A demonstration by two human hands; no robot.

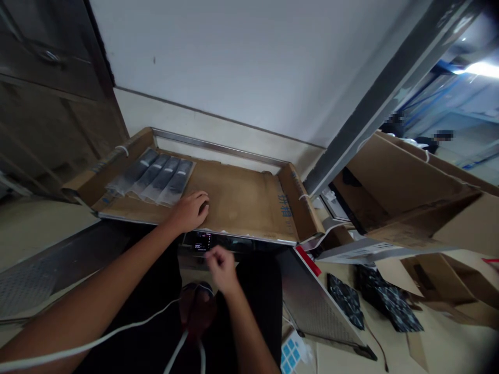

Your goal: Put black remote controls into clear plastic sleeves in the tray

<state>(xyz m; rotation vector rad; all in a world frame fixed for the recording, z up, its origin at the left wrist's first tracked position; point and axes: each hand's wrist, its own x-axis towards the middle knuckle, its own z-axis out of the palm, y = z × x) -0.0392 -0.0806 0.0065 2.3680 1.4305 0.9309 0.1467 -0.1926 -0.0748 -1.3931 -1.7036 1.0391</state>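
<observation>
My left hand rests on the front part of a cardboard-lined tray, fingers loosely bent and thumb apart, with nothing seen in it. Just left of it lies a row of several dark, flat items in clear plastic bags, each with a pale band. My right hand is above my lap, in front of the tray, its fingers curled into a loose fist. No object shows in it. Beyond its fingertips, a small lit screen sits below the tray's front edge.
Raised cardboard walls stand at both tray ends. A white wall rises behind. To the right are a large open carton, another carton and black patterned packets on the floor. White cables hang across my left arm and lap.
</observation>
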